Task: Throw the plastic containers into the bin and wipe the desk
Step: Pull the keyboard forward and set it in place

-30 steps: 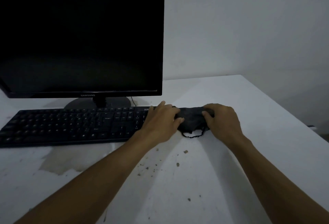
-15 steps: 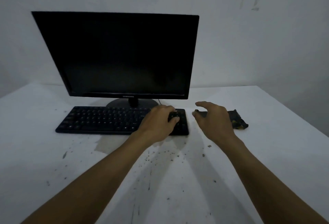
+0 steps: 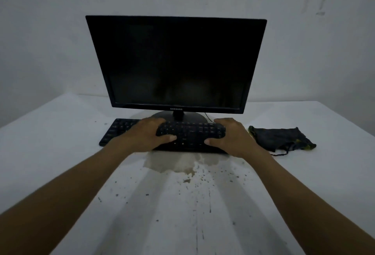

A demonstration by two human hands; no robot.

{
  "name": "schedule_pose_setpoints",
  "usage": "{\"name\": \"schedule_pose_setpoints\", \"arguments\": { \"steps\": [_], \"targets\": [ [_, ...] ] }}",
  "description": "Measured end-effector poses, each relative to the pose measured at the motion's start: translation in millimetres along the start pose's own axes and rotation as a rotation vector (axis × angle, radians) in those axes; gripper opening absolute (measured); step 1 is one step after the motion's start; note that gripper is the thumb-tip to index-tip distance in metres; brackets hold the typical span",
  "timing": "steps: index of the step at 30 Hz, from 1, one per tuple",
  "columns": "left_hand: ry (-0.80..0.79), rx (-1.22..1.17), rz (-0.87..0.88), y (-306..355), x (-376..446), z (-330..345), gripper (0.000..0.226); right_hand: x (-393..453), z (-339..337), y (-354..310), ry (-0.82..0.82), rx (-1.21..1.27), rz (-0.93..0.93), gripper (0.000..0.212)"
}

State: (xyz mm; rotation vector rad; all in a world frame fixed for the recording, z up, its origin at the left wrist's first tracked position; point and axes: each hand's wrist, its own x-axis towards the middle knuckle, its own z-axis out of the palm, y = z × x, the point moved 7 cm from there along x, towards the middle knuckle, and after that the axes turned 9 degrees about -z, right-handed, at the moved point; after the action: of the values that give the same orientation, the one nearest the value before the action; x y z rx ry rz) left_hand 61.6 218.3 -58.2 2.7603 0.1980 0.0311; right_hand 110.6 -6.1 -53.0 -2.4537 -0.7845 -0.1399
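Your left hand [image 3: 150,133] and right hand [image 3: 231,137] clamp the keyboard [image 3: 188,135]; it's light and stiff; the limp cloth [image 3: 280,138] lies right of it

We cannot see the middle of the keyboard [image 3: 188,135] clearly: it blurs, and our left hand [image 3: 147,134] and right hand [image 3: 231,138] cover parts of it. The keyboard hides the front of the monitor [image 3: 174,62] base. Both forearms run off the lower edge. The desk [image 3: 60,143] is cut by the picture's sides.
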Motion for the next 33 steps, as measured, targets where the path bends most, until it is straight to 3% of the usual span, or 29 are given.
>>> {"name": "schedule_pose_setpoints", "arguments": {
  "steps": [3, 6, 12, 17, 23, 27, 33],
  "targets": [
    [0.026, 0.019, -0.132, -43.0, 12.6, -3.0, 0.078, 8.5, 8.9, 17.8, 0.028, -0.033, 0.115, 0.035],
    [0.083, 0.032, -0.293, -81.9, 23.3, -7.1, 0.088, 11.9, 12.1, 31.2, 0.083, -0.108, 0.240, 0.060],
    [0.148, -0.023, -0.602, -145.6, 24.5, -4.6, 0.112, 12.5, 18.7, 55.6, 0.093, -0.188, 0.450, 0.069],
    [0.159, 0.065, -0.616, -154.3, 24.0, -0.1, 0.097, 19.8, 18.8, 73.7, 0.139, -0.098, 0.520, 0.073],
    [0.229, 0.072, -0.655, -150.4, 24.0, -3.2, 0.102, 30.6, 25.0, 86.7, 0.148, -0.038, 0.557, 0.076],
    [0.232, 0.020, -0.676, -148.7, 29.2, -2.9, 0.109, 29.6, 28.8, 86.9, 0.151, -0.086, 0.566, 0.094],
    [0.196, -0.012, -0.705, -146.0, 21.6, 1.0, 0.106, 23.6, 32.2, 80.9, 0.114, -0.154, 0.529, 0.090]
  ]
}}
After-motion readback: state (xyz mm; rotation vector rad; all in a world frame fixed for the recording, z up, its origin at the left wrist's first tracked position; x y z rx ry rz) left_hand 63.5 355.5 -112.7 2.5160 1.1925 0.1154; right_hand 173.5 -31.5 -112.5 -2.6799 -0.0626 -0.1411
